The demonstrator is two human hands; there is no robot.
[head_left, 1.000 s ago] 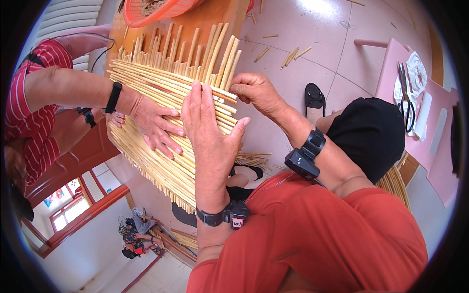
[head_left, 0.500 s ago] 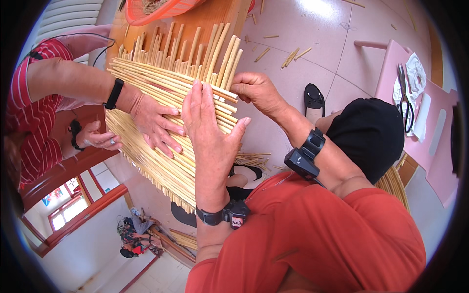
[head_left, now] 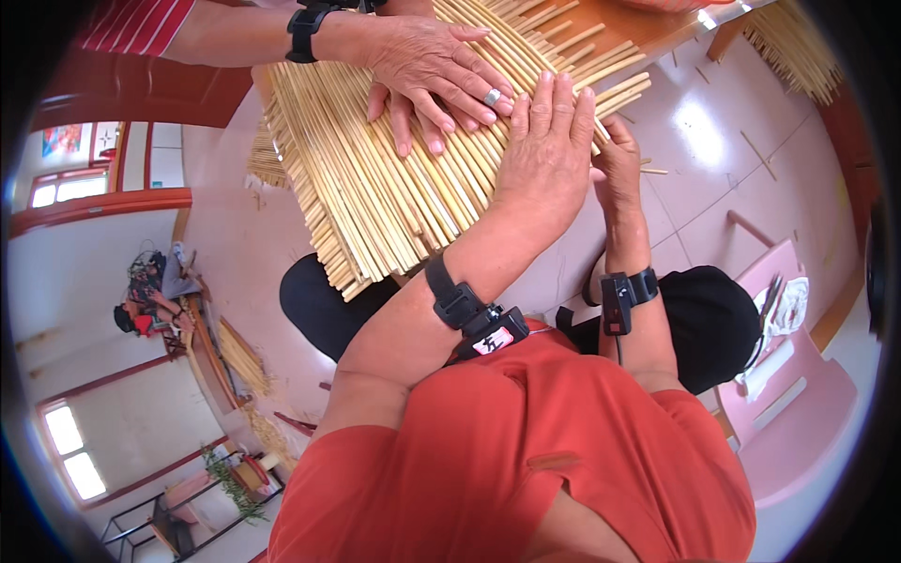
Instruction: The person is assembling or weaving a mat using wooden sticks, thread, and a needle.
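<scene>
A mat of pale yellow plant stalks, laid side by side in crossing layers, spreads in front of me. My left hand lies flat on it near its right edge, fingers extended together across the stalks. Close by on the right, my right hand is closed at the mat's edge, its curled fingers against the stalk ends; its fingertips are partly hidden. Another person's hands press on the mat to the left of mine, one partly over the other, a ring on the upper one.
Beneath the mat's far part is a wooden table. A pink chair at the right holds a white cloth and scissors. Another bundle of stalks is at the far right, and loose stalks lie on the left.
The view has turned, so the mat sits higher and points differently. The other person's second hand has come onto the mat beside the first. My hands remain at its right edge.
</scene>
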